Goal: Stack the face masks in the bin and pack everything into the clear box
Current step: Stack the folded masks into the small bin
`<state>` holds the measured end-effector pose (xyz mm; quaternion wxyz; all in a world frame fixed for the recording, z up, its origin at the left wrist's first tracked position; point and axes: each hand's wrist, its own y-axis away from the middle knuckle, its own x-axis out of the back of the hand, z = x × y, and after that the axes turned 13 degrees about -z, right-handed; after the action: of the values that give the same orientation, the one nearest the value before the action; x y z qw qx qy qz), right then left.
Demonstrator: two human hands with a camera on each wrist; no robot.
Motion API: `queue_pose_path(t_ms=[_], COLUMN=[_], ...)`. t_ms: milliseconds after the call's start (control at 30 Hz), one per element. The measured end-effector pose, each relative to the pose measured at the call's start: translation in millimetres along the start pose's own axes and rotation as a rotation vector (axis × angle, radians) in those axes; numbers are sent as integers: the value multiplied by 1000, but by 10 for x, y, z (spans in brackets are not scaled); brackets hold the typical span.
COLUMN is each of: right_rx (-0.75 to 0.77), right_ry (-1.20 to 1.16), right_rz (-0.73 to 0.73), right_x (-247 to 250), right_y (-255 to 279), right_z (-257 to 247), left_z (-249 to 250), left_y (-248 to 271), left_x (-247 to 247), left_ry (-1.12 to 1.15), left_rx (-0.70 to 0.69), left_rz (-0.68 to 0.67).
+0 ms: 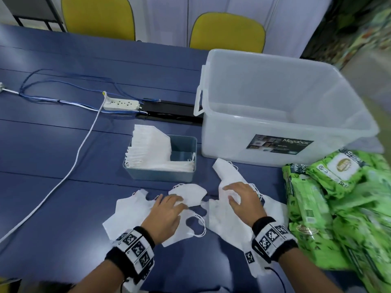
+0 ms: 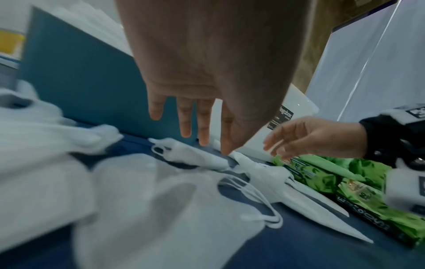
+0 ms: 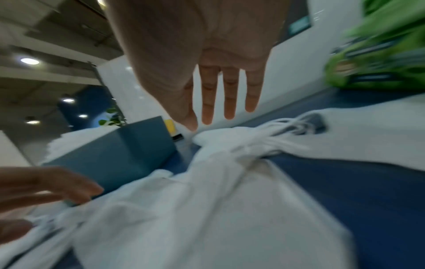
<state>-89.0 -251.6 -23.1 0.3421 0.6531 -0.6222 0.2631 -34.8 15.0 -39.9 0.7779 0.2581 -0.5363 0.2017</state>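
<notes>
On the near tabletop [image 1: 63, 144], loose face masks [image 1: 222, 216] lie under both hands: left hand [image 1: 167, 214] and right hand [image 1: 245, 199] hover flat, fingers extended, gripping nothing. Beyond them, the bin [image 1: 160, 176] holds stacked masks; the clear box [image 1: 285, 106] stands far right.

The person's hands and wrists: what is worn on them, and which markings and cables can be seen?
Both hands, left hand and right hand, are bare, without gloves or rings. Each forearm is bare too, no sleeve. Each wrist carries a black band, the left wrist band and the right wrist band, with white blocks printed with black square-pattern tags. A thin black cable hangs below the right one.
</notes>
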Motion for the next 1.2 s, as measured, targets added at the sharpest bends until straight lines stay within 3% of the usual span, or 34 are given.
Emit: queue_pose_path(t_ms=[133,233,467,600,700,867,1000,1100,1200], right_rx=[-323,-441,-444,-386,-408,-425,-438,-438,-379], right_ry=[78,110,233,31,-166,-242,-310,-343,-431], right_rz=[-159,-289,-315,-256,-212,-170,-164,-170,-113], right_x=[50,86,-13,-71,-94,-88,-91,-95,-41], right_y=[292,446,618,622,617,570,553,562,568], right_z=[482,559,459,465,465,504,520,525,529], left_z=[287,490,848,913,907,764,632,555,573], left_y=[-312,-541,-898,-968,-984,-985,-947,-867,-803], left_x=[-30,-12,-158,-206,-197,-144,-99,-109,-116], left_ry=[59,152,132,316,489,599,650,649,644], left_rx=[17,48,131,148,187,251,385,477,464], left_rz=[-82,-203,-386,-395,-328,-127,9,-19,6])
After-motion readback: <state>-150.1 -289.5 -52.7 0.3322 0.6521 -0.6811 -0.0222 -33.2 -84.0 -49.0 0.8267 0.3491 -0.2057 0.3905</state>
